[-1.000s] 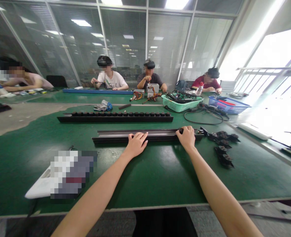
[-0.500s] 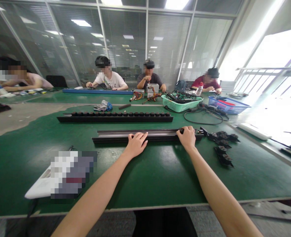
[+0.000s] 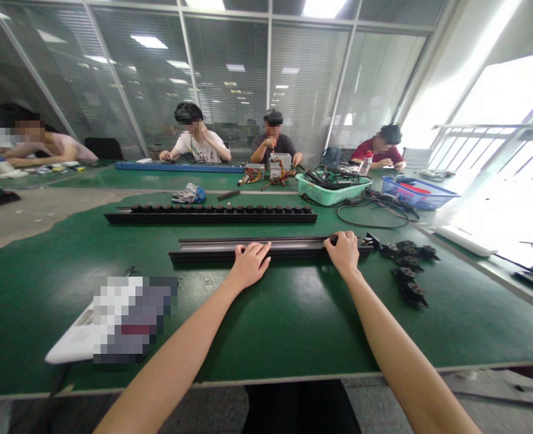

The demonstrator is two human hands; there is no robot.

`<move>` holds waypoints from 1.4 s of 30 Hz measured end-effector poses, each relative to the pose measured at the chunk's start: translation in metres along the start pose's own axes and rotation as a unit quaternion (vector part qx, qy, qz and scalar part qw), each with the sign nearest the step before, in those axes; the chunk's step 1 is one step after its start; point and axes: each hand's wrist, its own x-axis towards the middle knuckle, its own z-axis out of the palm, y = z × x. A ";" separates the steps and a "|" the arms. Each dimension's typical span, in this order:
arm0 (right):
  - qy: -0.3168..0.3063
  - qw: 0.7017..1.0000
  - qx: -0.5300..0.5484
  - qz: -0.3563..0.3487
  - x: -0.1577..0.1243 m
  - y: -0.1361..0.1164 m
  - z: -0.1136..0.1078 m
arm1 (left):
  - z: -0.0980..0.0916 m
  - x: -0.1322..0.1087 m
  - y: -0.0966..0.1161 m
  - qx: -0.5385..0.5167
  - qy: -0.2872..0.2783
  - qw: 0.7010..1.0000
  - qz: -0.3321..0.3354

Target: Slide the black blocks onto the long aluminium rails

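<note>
Black rail, long, held at two points

Head view. One black rail [image 3: 207,257], open-topped, lying lengthwise on the green table [image 3: 302,325] before the person. Left hand [image 3: 251,265]: clasping the near wall, fingers over the top edge. Right hand [image 3: 342,252]: curled about a small dark piece [image 3: 333,239] toward the rail's right end; full grip hidden by the knuckles. Handling, as judged: stiff, fairly light for its length, smooth, apt to slide; best held by the outer walls. Loose black parts [image 3: 412,248], just beyond the right end: probably light, breakable. Second rail [image 3: 210,218], filled with a row of similar parts: behind, parallel, apart.
</note>
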 end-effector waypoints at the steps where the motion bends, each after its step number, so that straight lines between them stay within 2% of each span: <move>1: 0.001 1.000 -0.001 0.000 0.000 0.000 0.000 | 0.000 0.000 0.000 0.000 -0.001 1.000 -0.001; 42: 0.010 1.000 0.002 0.018 0.004 0.010 0.001 | 0.000 0.000 -0.001 -0.006 0.003 1.000 0.002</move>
